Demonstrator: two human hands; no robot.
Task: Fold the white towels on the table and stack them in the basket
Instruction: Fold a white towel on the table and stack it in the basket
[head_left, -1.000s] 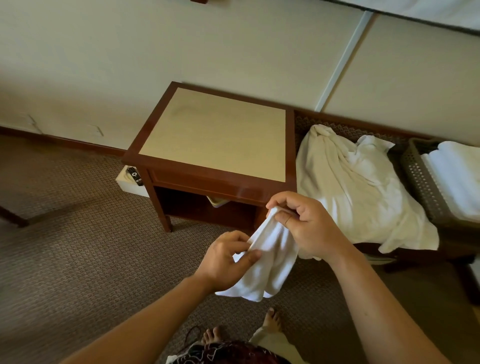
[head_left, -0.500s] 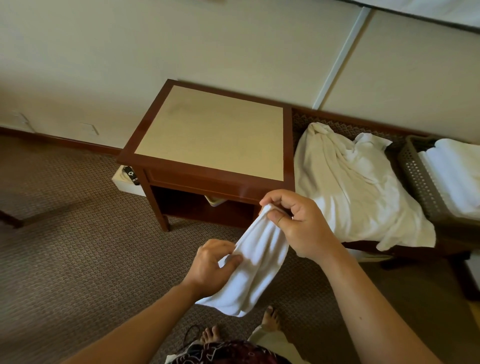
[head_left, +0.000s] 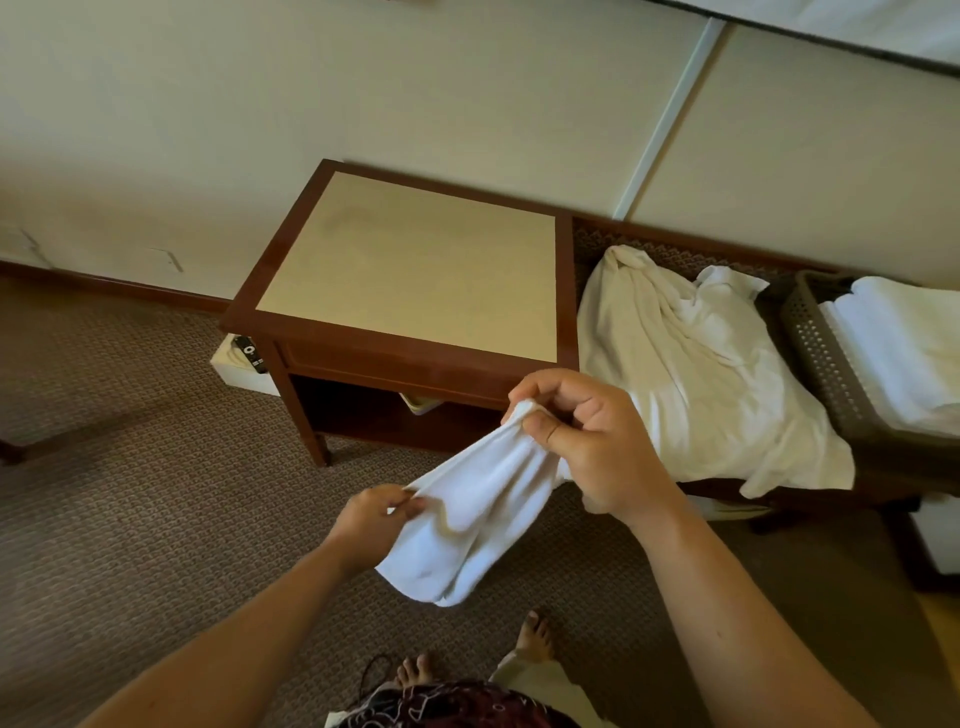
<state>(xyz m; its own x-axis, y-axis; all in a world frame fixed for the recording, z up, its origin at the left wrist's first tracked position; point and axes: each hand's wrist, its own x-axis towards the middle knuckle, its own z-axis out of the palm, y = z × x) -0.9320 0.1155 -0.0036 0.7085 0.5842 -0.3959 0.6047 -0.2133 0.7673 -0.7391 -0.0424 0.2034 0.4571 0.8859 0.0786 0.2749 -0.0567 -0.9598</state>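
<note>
White cloth towel (head_left: 470, 525), small and bunched, is hanging in the air in front of the wooden side table with a beige inlaid top (head_left: 410, 260), above the brown patterned carpet (head_left: 130, 493). Right hand (head_left: 592, 447) is pinching the upper end of the towel between thumb and curled fingers, near the table's front edge. Left hand (head_left: 371, 519) is gripping the lower left edge with its fingers closed around the cloth, so the towel is stretching diagonally between the two hands while its lower part is sagging. Large rumpled white cloth (head_left: 696, 374) is lying on the low dark surface just right of the table. Brown perforated plastic basket (head_left: 821, 358) is standing at the far right, beside the rumpled cloth, and is holding folded white towels (head_left: 904, 348).
</note>
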